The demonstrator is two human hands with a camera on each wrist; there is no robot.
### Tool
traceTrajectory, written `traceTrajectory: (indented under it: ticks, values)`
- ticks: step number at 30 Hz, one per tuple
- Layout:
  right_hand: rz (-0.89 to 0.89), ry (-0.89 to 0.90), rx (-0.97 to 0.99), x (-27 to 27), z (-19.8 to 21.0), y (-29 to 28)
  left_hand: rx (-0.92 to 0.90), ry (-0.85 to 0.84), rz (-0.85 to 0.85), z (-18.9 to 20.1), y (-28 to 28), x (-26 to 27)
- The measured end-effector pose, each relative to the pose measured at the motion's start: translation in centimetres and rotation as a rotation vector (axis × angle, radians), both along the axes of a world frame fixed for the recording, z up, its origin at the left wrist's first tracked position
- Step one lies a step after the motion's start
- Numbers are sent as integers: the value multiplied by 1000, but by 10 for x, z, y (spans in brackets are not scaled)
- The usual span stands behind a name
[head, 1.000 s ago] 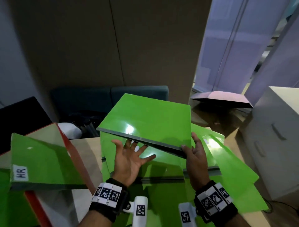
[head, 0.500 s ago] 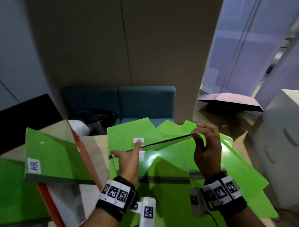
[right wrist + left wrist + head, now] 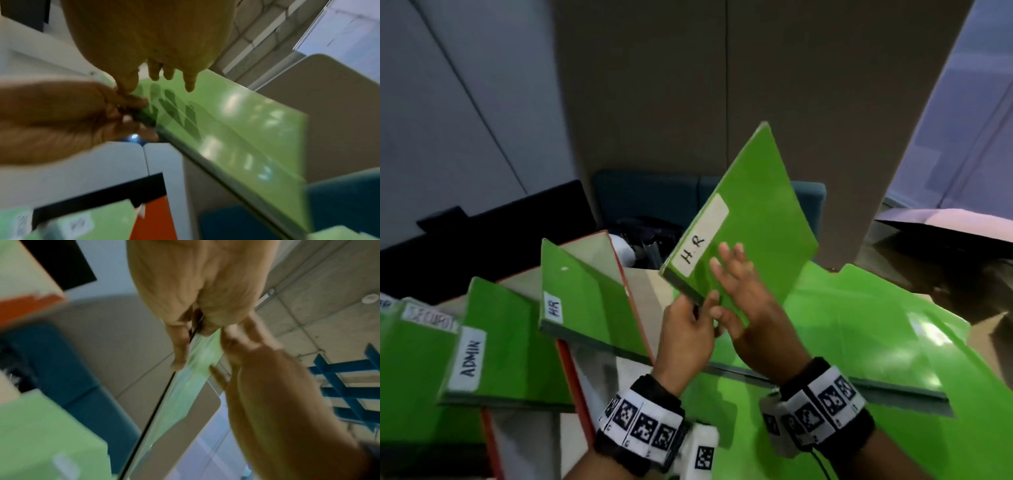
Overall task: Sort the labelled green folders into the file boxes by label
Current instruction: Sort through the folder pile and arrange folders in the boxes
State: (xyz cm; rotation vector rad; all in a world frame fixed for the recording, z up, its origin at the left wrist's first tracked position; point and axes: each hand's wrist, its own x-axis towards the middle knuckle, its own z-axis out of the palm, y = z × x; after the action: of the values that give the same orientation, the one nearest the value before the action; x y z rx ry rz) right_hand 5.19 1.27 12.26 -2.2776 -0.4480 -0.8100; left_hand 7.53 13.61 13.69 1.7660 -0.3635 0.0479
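Observation:
A green folder (image 3: 756,212) labelled HR is held up tilted above the table, label facing me. My left hand (image 3: 698,308) pinches its lower corner between thumb and fingers, which the left wrist view shows on the folder (image 3: 195,378) edge under the left hand (image 3: 195,337). My right hand (image 3: 736,284) lies with straight, spread fingers against the folder's face; in the right wrist view the fingers (image 3: 156,73) hover just over the folder (image 3: 236,129). At the left stand red-edged file boxes (image 3: 619,260) holding an HR folder (image 3: 585,294) and an ADMIN folder (image 3: 496,342).
Several loose green folders (image 3: 859,325) lie fanned on the table under and right of my hands. A third boxed folder (image 3: 414,359) at the far left has a blurred label. Behind the table are a blue sofa (image 3: 647,195), a dark bag (image 3: 647,236) and a black screen (image 3: 482,226).
The folder has come up off the pile and turned so its HR label faces me. My left hand now pinches its corner; my right hand has let go of the edge and lies flat.

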Motion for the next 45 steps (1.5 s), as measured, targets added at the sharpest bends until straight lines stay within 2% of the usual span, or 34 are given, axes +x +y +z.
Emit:
traceTrajectory:
  ticks: [3, 5, 10, 13, 15, 17, 22, 25, 27, 30, 37, 42, 45]
  values:
    - [-5, 107, -4, 10, -28, 26, -148, -17, 163, 18, 30, 3]
    - [14, 149, -13, 23, -34, 43, -208, -86, 281, 26, 48, 6]
    - [109, 234, -47, 56, -19, 102, -170, -339, 532, 39, 114, 21]
    - [157, 253, -107, 68, -26, 143, -43, -365, 590, 32, 152, 36]
    - [204, 355, -95, 75, -34, 162, -1, -377, 605, 33, 160, 38]
    - [250, 412, -56, 76, -40, 174, -13, -393, 616, 27, 166, 38]
    - [306, 301, 13, 75, -33, 189, -182, -555, 698, 25, 181, 37]
    - [365, 346, 77, 82, -28, 196, -138, -656, 711, 30, 177, 40]
    - [356, 394, 85, 88, -37, 197, -100, -552, 671, 28, 180, 49]
    - [327, 534, 30, 97, -66, 197, 53, -334, 578, 14, 188, 63]
    - [210, 860, -111, 100, -115, 189, 410, -43, 501, -21, 195, 68]
    - [198, 897, -162, 111, -117, 189, 458, 100, 570, -32, 204, 67]
    - [138, 890, -206, 120, -118, 188, 538, 114, 573, -36, 207, 63]
